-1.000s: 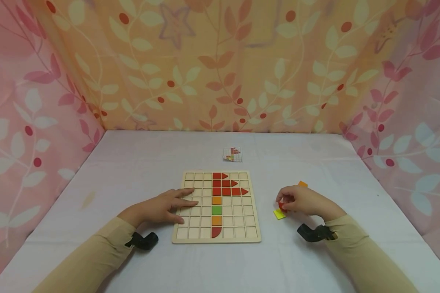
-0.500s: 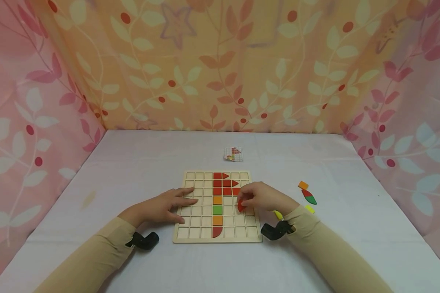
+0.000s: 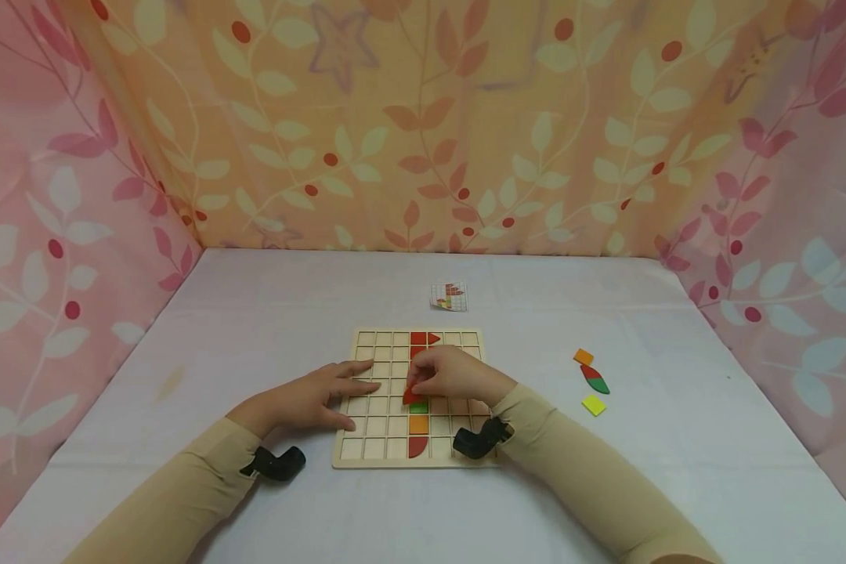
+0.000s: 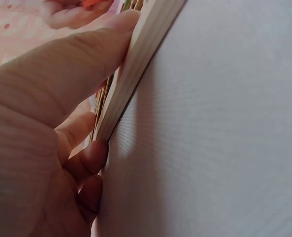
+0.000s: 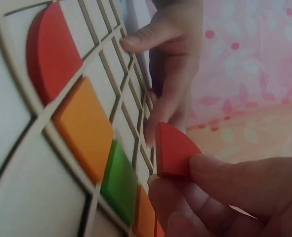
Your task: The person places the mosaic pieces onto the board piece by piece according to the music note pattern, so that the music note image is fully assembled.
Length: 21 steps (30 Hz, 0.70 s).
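Note:
Between thumb and fingers my right hand [image 3: 458, 374] pinches a red quarter-round tile [image 5: 174, 152], held just above the wooden grid board [image 3: 423, 464]. My left hand [image 3: 313, 399] rests on the board's left side, fingers spread; its thumb [image 4: 86, 54] lies over the edge in the left wrist view. Down one column of the board sit an orange square tile [image 5: 86, 128], a green square tile [image 5: 120, 182] and another red quarter-round tile [image 5: 52, 54] at the bottom. Red tiles [image 3: 419, 338] fill part of the top rows, partly hidden behind my right hand.
Right of the board lie an orange square tile [image 3: 583, 357], a red and a green curved tile [image 3: 596, 384] side by side, and a yellow tile [image 3: 594, 405]. A small pattern card [image 3: 449, 297] lies behind the board. Patterned cloth [image 3: 423, 125] surrounds the white table.
My right hand has carried the red quarter-round tile leftward from the loose tiles to above the board's tile column. My left hand stays in place.

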Each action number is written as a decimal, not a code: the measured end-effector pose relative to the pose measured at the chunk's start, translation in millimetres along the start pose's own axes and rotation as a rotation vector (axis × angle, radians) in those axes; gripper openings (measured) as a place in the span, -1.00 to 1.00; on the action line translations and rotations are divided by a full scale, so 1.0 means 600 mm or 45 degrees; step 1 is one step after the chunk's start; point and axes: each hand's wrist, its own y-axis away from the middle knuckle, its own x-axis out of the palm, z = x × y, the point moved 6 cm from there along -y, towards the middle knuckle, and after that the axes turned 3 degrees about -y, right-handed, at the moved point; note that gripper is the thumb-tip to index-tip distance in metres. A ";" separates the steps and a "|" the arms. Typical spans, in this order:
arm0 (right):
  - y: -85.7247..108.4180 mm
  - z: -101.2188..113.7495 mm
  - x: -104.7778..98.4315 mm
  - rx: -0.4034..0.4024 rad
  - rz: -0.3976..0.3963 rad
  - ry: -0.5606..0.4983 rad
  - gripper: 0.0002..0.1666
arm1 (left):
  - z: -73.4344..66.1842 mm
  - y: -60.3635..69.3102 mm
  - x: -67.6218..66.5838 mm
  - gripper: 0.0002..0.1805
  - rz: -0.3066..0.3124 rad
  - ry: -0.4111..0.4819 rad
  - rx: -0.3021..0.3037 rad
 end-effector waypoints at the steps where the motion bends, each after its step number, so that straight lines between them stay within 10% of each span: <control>1: -0.005 0.004 0.004 0.001 0.002 0.006 -0.97 | 0.000 0.000 0.000 -0.25 -0.002 0.000 0.002; 21: -0.051 0.026 0.057 0.101 -0.032 -0.042 -0.83 | -0.003 0.001 -0.003 -0.22 -0.014 0.063 0.022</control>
